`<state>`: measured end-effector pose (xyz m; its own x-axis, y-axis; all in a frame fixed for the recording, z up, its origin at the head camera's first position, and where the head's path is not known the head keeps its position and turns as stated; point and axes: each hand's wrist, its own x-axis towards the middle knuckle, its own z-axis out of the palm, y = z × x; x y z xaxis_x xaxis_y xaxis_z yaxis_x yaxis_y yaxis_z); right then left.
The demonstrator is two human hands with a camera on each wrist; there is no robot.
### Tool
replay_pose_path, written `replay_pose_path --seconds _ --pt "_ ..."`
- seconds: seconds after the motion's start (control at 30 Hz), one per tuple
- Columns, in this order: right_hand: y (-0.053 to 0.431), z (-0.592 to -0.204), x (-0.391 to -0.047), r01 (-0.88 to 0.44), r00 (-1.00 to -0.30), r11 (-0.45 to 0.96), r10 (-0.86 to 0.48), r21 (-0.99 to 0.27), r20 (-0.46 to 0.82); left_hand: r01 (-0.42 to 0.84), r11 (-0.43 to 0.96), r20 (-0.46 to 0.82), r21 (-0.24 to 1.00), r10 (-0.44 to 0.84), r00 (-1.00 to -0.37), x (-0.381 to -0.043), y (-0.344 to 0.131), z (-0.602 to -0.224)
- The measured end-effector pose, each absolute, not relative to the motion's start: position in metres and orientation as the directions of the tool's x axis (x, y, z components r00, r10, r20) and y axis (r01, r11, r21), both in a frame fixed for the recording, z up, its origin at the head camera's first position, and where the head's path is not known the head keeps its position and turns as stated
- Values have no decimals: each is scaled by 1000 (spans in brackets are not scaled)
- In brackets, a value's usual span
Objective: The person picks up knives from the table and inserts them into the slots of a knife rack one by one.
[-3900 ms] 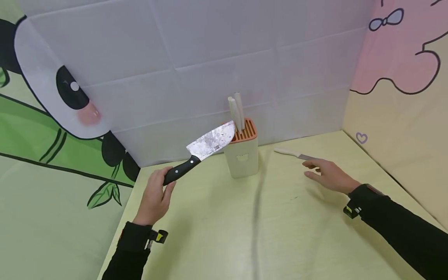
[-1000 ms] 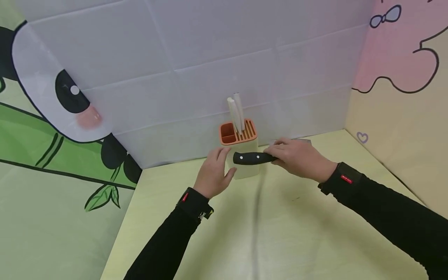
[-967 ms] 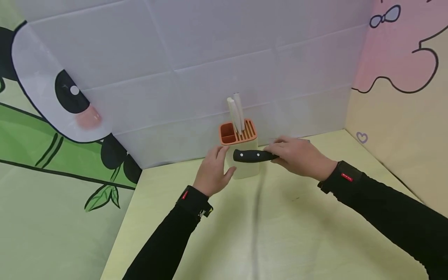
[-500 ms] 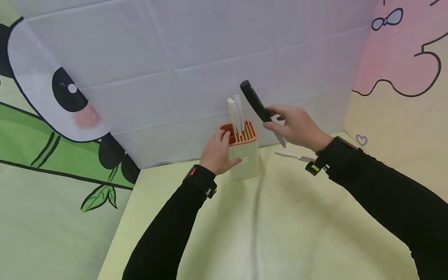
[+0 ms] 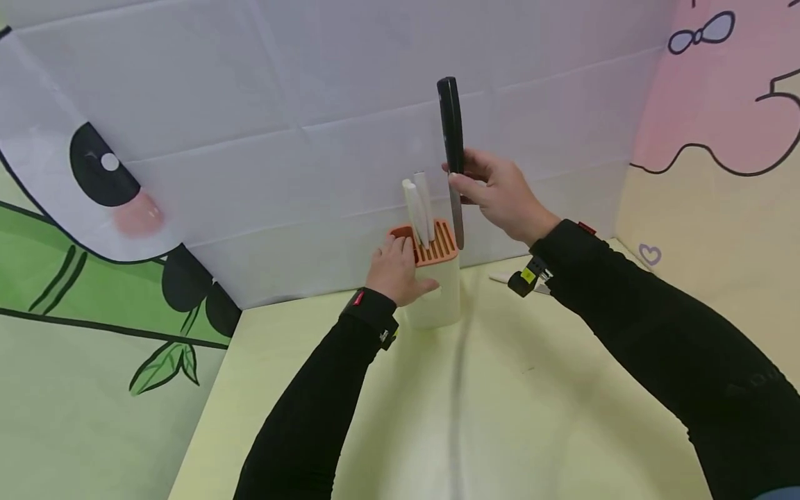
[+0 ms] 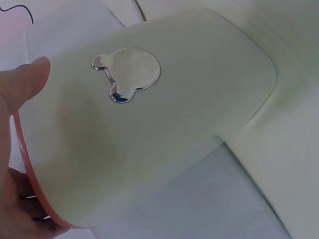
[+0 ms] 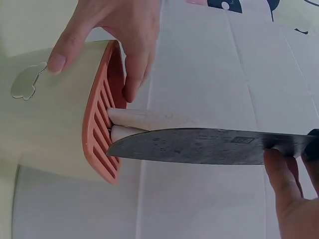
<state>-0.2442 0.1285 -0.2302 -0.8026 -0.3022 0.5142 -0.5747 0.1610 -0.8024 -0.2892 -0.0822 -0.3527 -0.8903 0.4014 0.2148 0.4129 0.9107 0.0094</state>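
While my left grip (image 5: 395, 271) steadies the knife holder (image 5: 437, 305) from its 8 o'clock side, with the fingers curled over the orange rim and the thumb against the front wall, my right grip (image 5: 490, 187) pinches the black-handled knife (image 5: 453, 146) where the handle meets the blade (image 5: 457, 215). This right grip is closed only as far as the thickness of the steel asks. The knife hangs in the air at 1 o'clock from the holder, handle to 12 and tip to 6, the tip just beside the slotted top; if it touches there, I cannot tell. I judge that the knife is stiff and rather heavy, mostly toward its broad blade, so it may turn in a light pinch. The handle looks smooth and perhaps a little slippery. It would be safest to hold it by the handle, or by the flat sides close to it, away from the edge. The holder seems lighter, and it could tip without support. Compared with half a second ago, the handle does not lean to 11 o'clock any more but stands almost straight, and the knife is nearer the slots. On the table (image 5: 531, 417), at 3 o'clock, the white-handled knife (image 5: 498, 277) is now more covered by my right wrist.
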Motion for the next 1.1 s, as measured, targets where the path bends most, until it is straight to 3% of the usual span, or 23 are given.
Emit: replay_pose_path --seconds 0.27,0.5,1.1 --pt "123 -256 -282 -568 -797 34 -271 -822 540 396 918 202 14 385 -900 -291 -77 -367" --pt "120 -259 -282 -579 -799 58 -242 -814 551 414 907 230 -82 421 -877 -285 -69 -367" --pt "123 -276 -290 -568 -816 105 -205 -816 541 402 912 231 -80 409 -883 -280 -62 -371"
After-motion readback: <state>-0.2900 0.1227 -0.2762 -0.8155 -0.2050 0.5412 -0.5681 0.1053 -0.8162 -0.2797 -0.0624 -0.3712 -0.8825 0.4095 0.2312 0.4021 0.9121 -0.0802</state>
